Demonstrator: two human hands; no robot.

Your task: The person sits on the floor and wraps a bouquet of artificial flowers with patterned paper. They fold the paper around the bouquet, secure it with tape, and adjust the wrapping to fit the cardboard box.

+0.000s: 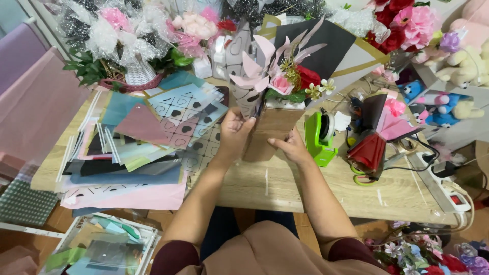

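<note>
A small bouquet of pink paper leaves, a pink and a red flower, wrapped in brown paper (272, 127), is held upright near the far middle of the wooden desk (305, 188), clamped between the left hand (235, 131) and right hand (291, 147). A green tape dispenser (320, 133) stands just beside it.

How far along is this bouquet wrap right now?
Flowers already sit in the brown paper wrap. Left hand and right hand grip its sides on the table. No ribbon or tie shows on it; the green tape dispenser stands beside it, untouched.
</note>
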